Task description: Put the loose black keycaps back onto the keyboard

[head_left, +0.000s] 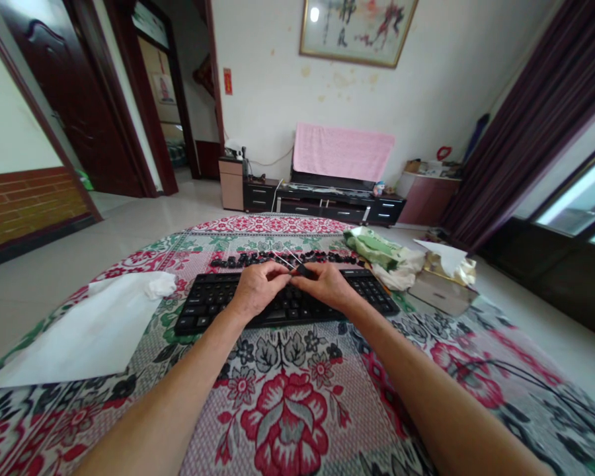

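A black keyboard (198, 309) lies across the tablecloth in front of me, partly covered by my hands. Above its middle, my right hand (322, 284) is closed on a small black-handled tool (305, 272) with two thin pale wires pointing away to the left; it looks like a keycap puller. The fingertips of my left hand (260, 287) are pinched together, meeting the right fingertips. What they hold is too small to make out. Just beyond the keyboard, many loose black keycaps (250, 259) lie in a long scattered row.
White paper (89, 337) with a crumpled tissue (160, 285) lies at left. At right are a green cloth or wrapper (377, 248) and a tissue box (439, 291). Dark cables (515, 370) cross the patterned tablecloth (287, 423). A low cabinet (322, 210) stands beyond the table.
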`<state>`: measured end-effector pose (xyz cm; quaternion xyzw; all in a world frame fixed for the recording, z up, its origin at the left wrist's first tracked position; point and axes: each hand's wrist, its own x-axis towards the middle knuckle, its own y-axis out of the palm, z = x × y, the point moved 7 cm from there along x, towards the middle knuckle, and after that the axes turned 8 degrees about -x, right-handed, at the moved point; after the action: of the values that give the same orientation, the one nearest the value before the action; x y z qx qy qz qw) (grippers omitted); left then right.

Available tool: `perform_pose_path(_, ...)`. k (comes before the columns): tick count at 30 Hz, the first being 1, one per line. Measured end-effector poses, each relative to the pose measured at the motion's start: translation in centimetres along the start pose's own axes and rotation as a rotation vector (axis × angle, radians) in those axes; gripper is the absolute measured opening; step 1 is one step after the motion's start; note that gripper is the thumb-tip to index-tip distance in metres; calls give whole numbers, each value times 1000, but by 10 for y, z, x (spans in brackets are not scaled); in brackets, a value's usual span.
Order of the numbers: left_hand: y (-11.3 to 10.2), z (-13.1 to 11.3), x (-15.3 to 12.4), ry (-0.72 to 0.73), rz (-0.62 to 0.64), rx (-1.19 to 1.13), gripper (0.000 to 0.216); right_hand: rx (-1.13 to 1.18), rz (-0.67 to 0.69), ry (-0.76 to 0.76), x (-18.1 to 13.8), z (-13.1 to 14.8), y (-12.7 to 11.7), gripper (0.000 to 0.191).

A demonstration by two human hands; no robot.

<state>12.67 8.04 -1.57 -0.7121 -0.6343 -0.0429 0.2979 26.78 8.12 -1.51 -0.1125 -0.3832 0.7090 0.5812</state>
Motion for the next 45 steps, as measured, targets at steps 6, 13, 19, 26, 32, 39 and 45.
perform_pose_path(6, 4, 3, 1, -45, 75, -162, 22, 108, 50, 52, 0, -2, 2, 25)
perform_pose_path(13, 11, 9, 1, -90, 117, -120, 24, -80, 18, 28, 1, -3, 1, 22)
perform_pose_path(19, 13, 12, 1, -54, 100, -58, 25, -167, 18, 19, -2, 7, 1, 22)
perform_pose_path(26, -2, 6, 2, 6, -53, 147, 23, -379, -152, 39, 11, -18, -31, 26)
perform_pose_path(32, -12, 10, 0, 4, -140, 399, 24, -683, -43, 78, 38, -47, -39, 26)
perform_pose_path(39, -10, 9, 0, -18, -110, 410, 25, -787, 79, 97, 53, -57, -27, 26)
perform_pose_path(45, -10, 10, 0, 3, -109, 389, 26, -723, 68, 128, 58, -65, -29, 25)
